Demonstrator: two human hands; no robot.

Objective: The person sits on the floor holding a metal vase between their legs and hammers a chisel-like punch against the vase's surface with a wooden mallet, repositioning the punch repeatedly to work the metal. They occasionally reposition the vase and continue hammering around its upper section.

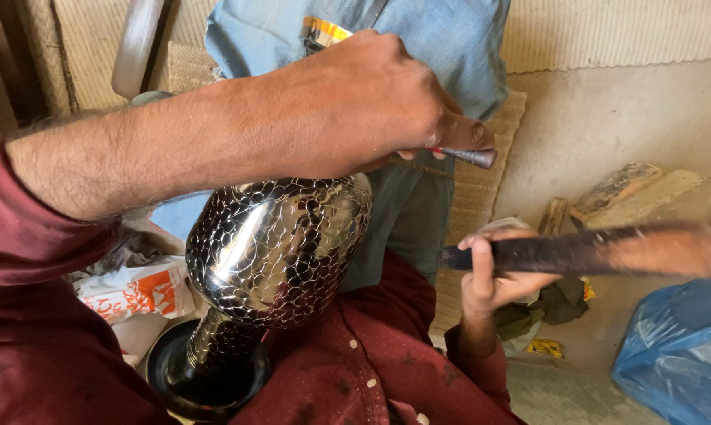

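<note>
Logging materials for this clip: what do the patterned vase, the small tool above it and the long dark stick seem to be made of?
The vase looks like polished metal with a dark finish: mirror-like reflections and fine bright lines in a cell pattern. The small tool in the left hand seems to be dull grey metal, probably steel, tapering to a blunt end. The stick in the right hand looks like dark wood, though blur leaves this uncertain.

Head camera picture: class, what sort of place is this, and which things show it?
Probably a small metal-craft workshop at floor level. The left hand holds a thin chisel against an engraved metal vase, the right hand grips a dark mallet, and wood scraps lie about.
</note>
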